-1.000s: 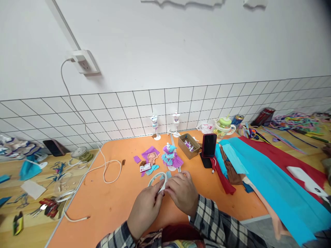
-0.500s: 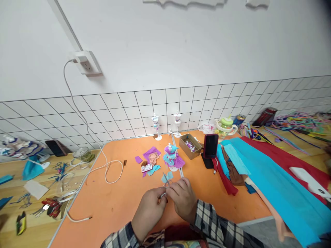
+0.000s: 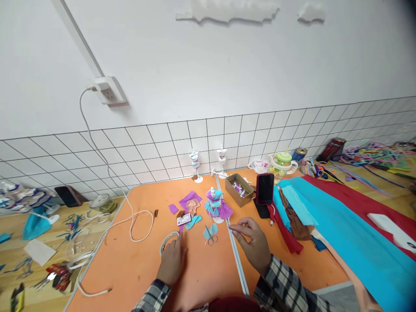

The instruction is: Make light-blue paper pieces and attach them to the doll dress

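Note:
My left hand (image 3: 171, 262) is at the lower left on the orange table, its fingers at the right edge of a white roll of tape (image 3: 163, 243) and its index finger pointing forward. My right hand (image 3: 254, 245) is raised right of the grey seam, thumb and forefinger pinched; what is between them is too small to make out. Between the hands, small scissors (image 3: 212, 238) lie on a light blue paper scrap (image 3: 209, 231). Behind them stands a small dress form (image 3: 214, 203) in purple and blue paper.
Two bare dress forms (image 3: 195, 164) stand by the wall, near a cardboard box (image 3: 239, 197) and a propped phone (image 3: 264, 189). Paper scraps (image 3: 192, 207) and a white cable (image 3: 131, 216) lie left. Coloured paper sheets (image 3: 344, 216) and a teapot (image 3: 282, 164) are at right.
My hands have moved apart from their meeting point over the table. The left went left with the tape roll, the right went right. The scissors now show fully.

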Demonstrator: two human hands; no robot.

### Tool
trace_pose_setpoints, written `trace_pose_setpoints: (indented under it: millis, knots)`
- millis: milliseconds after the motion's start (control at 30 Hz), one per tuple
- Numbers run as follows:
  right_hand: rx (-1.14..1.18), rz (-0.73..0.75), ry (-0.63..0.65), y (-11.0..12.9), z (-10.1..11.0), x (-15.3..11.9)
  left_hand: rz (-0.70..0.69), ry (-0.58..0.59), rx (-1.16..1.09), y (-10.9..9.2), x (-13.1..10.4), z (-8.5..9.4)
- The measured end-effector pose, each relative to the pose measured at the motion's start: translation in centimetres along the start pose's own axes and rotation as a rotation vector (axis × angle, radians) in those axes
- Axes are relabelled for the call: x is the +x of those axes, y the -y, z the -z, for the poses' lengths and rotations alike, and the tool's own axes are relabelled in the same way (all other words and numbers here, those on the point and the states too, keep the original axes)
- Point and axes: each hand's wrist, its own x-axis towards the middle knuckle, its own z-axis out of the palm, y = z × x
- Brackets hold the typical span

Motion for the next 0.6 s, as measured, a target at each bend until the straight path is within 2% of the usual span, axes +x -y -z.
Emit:
trace_pose_setpoints:
  millis: [67, 167, 233, 267, 367, 433, 500, 600]
  knots:
    - [-0.032, 0.049, 0.014, -0.1, 0.0, -0.1, 0.01, -0.004, 0.048, -0.1, 0.0, 0.7]
    - [-0.121, 0.136, 0.023, -0.3, 0.4, 0.1, 0.092, -0.061, 0.112, -0.6, 0.2, 2.9]
    - [-0.223, 0.217, 0.031, -0.2, 0.6, 0.2, 0.161, -0.061, 0.024, -1.6, 0.4, 4.7]
    - [-0.283, 0.278, 0.039, 0.0, 0.7, 0.3, 0.168, -0.011, -0.102, -2.3, 0.5, 5.7]
    - [-0.416, 0.528, 0.076, 1.0, 0.7, 0.6, 0.166, 0.319, -0.781, -5.5, 0.7, 8.3]
    - [-0.437, 0.655, 0.097, 1.7, 0.4, 0.8, 0.196, 0.48, -1.121, -7.9, 0.6, 9.8]
    - [-0.43, 0.71, 0.109, 2.3, 0.1, 0.8, 0.185, 0.536, -1.264, -9.9, 0.3, 10.9]
    - [-0.414, 0.728, 0.127, 2.7, -0.1, 0.8, 0.134, 0.481, -1.339, -11.6, 0.1, 11.9]
